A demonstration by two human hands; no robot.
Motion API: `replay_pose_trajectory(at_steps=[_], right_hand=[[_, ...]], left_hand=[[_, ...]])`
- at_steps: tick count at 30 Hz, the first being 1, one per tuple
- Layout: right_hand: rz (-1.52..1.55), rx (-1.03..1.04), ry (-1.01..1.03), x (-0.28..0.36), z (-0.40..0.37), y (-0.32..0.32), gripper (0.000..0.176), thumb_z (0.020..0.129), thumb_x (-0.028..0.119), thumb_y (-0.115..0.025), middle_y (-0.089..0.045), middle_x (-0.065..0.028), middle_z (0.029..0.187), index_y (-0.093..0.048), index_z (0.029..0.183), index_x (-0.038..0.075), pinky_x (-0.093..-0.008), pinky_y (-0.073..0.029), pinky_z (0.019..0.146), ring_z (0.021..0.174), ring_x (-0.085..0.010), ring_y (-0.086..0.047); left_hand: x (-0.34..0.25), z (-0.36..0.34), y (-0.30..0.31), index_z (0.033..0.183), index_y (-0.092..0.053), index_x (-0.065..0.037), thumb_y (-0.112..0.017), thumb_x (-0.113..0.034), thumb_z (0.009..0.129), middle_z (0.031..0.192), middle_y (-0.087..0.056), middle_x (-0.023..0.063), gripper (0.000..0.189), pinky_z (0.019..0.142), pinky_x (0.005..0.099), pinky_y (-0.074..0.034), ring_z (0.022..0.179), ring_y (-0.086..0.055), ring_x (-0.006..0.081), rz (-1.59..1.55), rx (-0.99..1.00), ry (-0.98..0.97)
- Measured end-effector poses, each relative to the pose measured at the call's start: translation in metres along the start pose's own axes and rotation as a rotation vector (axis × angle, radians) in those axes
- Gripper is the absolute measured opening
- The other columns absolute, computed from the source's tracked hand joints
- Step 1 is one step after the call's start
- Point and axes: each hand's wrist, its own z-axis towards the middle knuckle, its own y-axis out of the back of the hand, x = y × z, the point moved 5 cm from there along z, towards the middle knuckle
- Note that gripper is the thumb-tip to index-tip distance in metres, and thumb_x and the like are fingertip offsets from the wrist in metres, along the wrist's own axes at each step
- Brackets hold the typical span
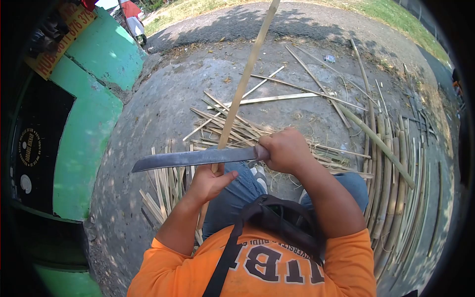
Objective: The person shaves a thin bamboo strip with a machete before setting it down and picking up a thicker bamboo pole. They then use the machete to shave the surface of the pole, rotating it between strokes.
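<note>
My right hand (286, 150) is wrapped round the handle of a machete (195, 158), its long grey blade pointing left, almost level across my front. My left hand (210, 184) grips a long bamboo strip (245, 76) just below the blade, thumb sticking out to the right. The strip slants upward and away from me, past the top of the view, and its lower end runs down beside my left forearm. In this view the blade crosses over the strip right above my left fingers.
Split bamboo strips (237, 123) lie heaped beyond my knees, with more strips (170, 173) at the left. Long bamboo poles (388, 168) line the ground at the right. A green wall (91, 133) stands on the left; a black bag (282, 218) rests on my lap.
</note>
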Motion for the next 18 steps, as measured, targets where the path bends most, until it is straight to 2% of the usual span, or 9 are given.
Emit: replay_pose_trajectory(at_steps=[1, 4, 7, 10, 18], right_hand=[[0.010, 0.007, -0.030, -0.001, -0.001, -0.001, 0.017, 0.072, 0.025, -0.074, -0.067, -0.0124, 0.068, -0.063, 0.075, 0.012, -0.0499, -0.053, 0.065, 0.070, -0.0370, -0.069], [-0.016, 0.007, -0.075, -0.001, -0.001, 0.002, 0.017, 0.072, 0.024, -0.074, -0.067, -0.0135, 0.068, -0.062, 0.073, 0.011, -0.0494, -0.054, 0.065, 0.069, -0.0372, -0.069], [-0.008, -0.031, -0.080, -0.001, 0.000, 0.002, 0.016, 0.073, 0.023, -0.073, -0.066, -0.0142, 0.066, -0.062, 0.072, 0.011, -0.0491, -0.054, 0.065, 0.066, -0.0375, -0.068], [-0.025, -0.008, -0.126, 0.001, 0.002, 0.006, 0.014, 0.069, 0.021, -0.075, -0.071, -0.0122, 0.072, -0.069, 0.078, 0.012, -0.0464, -0.054, 0.071, 0.072, -0.0346, -0.071], [-0.035, -0.037, -0.104, -0.004, 0.003, -0.001, 0.013, 0.070, 0.021, -0.074, -0.070, -0.0120, 0.070, -0.067, 0.077, 0.012, -0.0464, -0.054, 0.070, 0.071, -0.0346, -0.071]], left_hand=[[-0.003, 0.001, -0.002, 0.114, -0.059, -0.006, -0.084, -0.004, 0.084, 0.099, -0.052, -0.0035, 0.039, 0.071, 0.0222, -0.045, 0.087, -0.050, 0.0031, -0.031, -0.031, -0.004], [0.007, 0.004, 0.001, 0.111, -0.060, -0.006, -0.085, -0.005, 0.083, 0.097, -0.055, -0.0031, 0.037, 0.071, 0.0224, -0.047, 0.083, -0.052, 0.0041, 0.042, -0.109, 0.070], [-0.002, 0.009, 0.004, 0.105, -0.060, -0.005, -0.086, -0.007, 0.083, 0.093, -0.057, -0.0026, 0.034, 0.067, 0.0228, -0.047, 0.077, -0.051, 0.0045, 0.263, -0.147, 0.099], [-0.008, 0.013, 0.003, 0.100, -0.061, -0.004, -0.087, -0.010, 0.082, 0.087, -0.056, -0.0034, 0.032, 0.062, 0.0232, -0.045, 0.071, -0.050, 0.0042, 0.341, -0.220, 0.032], [-0.010, 0.013, 0.003, 0.096, -0.059, -0.004, -0.088, -0.013, 0.082, 0.081, -0.054, -0.0034, 0.033, 0.057, 0.0236, -0.042, 0.067, -0.047, 0.0038, 0.393, -0.208, 0.088]])
